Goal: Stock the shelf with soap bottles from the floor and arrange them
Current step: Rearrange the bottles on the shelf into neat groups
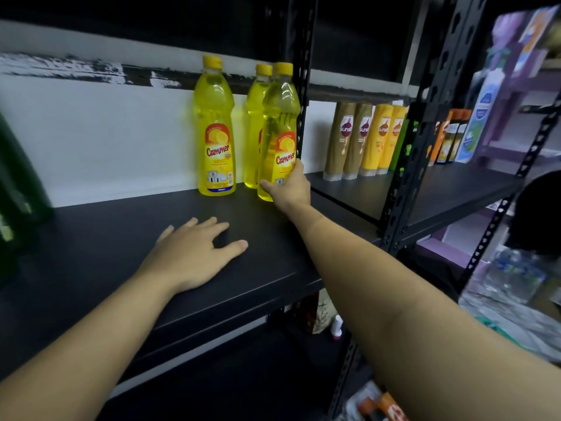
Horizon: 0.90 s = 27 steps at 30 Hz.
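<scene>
Three yellow soap bottles with yellow caps stand on the black shelf (100,247). One bottle (215,129) stands alone at the back. A second bottle (254,123) is behind the front bottle (280,126), next to the black upright post. My right hand (288,189) grips the front bottle low on its body, thumb on the left, fingers round the right. That bottle leans slightly. My left hand (194,253) rests flat on the shelf, fingers spread, holding nothing.
A black perforated post (300,86) divides this bay from the right one, where shampoo bottles (364,138) stand in a row. A dark green bottle (15,183) shows at the left edge. Packaged goods sit on purple shelving (516,86) at far right.
</scene>
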{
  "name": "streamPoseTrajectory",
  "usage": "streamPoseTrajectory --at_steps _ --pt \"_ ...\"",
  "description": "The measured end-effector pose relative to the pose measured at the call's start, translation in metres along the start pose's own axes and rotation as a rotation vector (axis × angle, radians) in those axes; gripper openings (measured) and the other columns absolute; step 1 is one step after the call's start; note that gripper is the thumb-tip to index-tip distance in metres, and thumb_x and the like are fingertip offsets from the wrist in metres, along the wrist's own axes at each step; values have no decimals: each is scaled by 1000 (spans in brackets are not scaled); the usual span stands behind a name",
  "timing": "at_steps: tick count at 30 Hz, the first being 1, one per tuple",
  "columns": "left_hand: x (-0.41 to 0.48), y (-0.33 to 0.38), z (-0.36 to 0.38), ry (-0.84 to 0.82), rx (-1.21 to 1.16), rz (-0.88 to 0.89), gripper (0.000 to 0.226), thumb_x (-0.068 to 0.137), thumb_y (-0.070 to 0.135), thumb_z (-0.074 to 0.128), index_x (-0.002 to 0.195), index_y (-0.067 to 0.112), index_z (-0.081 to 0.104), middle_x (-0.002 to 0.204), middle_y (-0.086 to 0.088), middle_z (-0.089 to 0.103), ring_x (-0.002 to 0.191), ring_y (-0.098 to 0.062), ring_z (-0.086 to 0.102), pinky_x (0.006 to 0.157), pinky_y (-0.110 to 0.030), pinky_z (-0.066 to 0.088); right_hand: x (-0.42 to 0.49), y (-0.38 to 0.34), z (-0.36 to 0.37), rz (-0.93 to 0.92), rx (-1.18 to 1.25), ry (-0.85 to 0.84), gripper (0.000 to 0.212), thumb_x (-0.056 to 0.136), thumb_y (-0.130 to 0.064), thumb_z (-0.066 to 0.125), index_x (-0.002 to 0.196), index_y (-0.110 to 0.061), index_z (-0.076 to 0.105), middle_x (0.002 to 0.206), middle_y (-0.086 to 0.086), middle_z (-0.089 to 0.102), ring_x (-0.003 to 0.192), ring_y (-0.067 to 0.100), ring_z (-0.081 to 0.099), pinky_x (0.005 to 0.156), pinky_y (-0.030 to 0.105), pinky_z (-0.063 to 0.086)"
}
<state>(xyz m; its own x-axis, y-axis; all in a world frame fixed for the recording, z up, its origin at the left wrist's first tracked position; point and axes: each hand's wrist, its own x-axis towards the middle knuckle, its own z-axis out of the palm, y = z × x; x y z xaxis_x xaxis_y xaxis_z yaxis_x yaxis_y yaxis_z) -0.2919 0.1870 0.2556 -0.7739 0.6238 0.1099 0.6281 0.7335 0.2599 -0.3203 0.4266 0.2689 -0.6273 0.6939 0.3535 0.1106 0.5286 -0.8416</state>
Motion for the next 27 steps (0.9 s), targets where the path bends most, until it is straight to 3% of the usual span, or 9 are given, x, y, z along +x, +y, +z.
streamPoseTrajectory --at_steps 9,19,24,27 --pt "-2 1 -2 25 -26 -7 76 87 79 34 151 39 35 163 15 21 152 -15 16 123 -45 10 0 -1 -2 -13 -48 26 82 73 -45 85 135 -19 37 127 4 56 115 24 58 90 38 51" --pt "-3 2 -3 54 -80 -13 74 86 78 42 147 37 43 161 14 28 151 -16 20 122 -45 15 -40 -6 -23 -62 -35 -43 80 72 -46 85 132 -17 42 124 3 60 112 22 59 95 40 51" --pt "-9 3 -7 127 -177 -49 68 89 71 48 145 32 47 148 2 51 139 -23 43 113 -41 34 -68 -11 -33 -85 20 -155 84 68 -47 87 133 -20 42 124 1 62 111 20 61 95 43 54" --pt "-13 0 -10 198 -297 -23 66 90 67 51 146 32 44 145 4 54 132 -22 51 108 -41 42 -89 -20 -35 -103 3 -174 87 64 -53 87 133 -22 43 125 0 62 112 20 61 96 44 54"
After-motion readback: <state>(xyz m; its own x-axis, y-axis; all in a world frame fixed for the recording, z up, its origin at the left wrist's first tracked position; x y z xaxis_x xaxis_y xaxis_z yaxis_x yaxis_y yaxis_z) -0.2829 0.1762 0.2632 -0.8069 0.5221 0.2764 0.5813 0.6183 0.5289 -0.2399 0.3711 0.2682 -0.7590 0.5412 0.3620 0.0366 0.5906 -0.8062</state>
